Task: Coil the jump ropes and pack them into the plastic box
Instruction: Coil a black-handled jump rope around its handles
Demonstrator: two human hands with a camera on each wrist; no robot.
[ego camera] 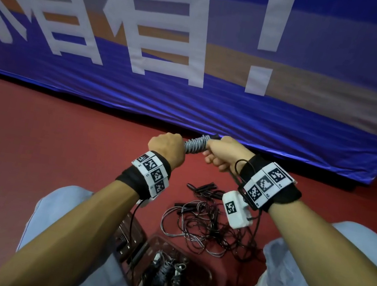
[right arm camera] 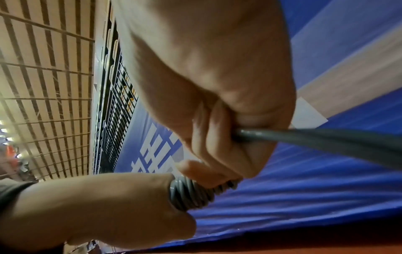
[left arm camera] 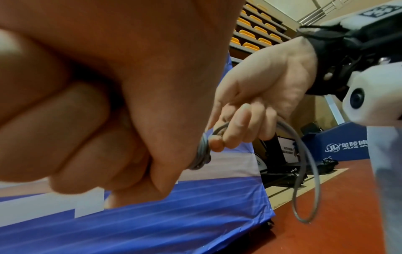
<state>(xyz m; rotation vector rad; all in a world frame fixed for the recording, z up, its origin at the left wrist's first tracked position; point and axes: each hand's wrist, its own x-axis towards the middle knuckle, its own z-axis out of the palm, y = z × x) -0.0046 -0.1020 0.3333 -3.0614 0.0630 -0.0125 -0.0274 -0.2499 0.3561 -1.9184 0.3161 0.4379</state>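
A grey jump rope point(ego camera: 196, 143) is wound in tight turns around its handles, held up between both hands above the red floor. My left hand point(ego camera: 168, 146) grips the left end in a fist. My right hand point(ego camera: 223, 152) grips the right end, fingers curled around the loose grey cord point(right arm camera: 326, 139), which hangs below in a loop point(left arm camera: 304, 180). The coil point(right arm camera: 187, 192) shows between the two fists in the right wrist view. A transparent reddish plastic box point(ego camera: 205, 276) stands between my knees and holds several coiled ropes point(ego camera: 168, 270).
A tangle of loose jump ropes point(ego camera: 201, 224) with black handles lies on the red floor point(ego camera: 34, 143) beyond the box. A blue padded banner point(ego camera: 194, 69) with white characters stands close ahead. My knees in light trousers point(ego camera: 308, 285) flank the box.
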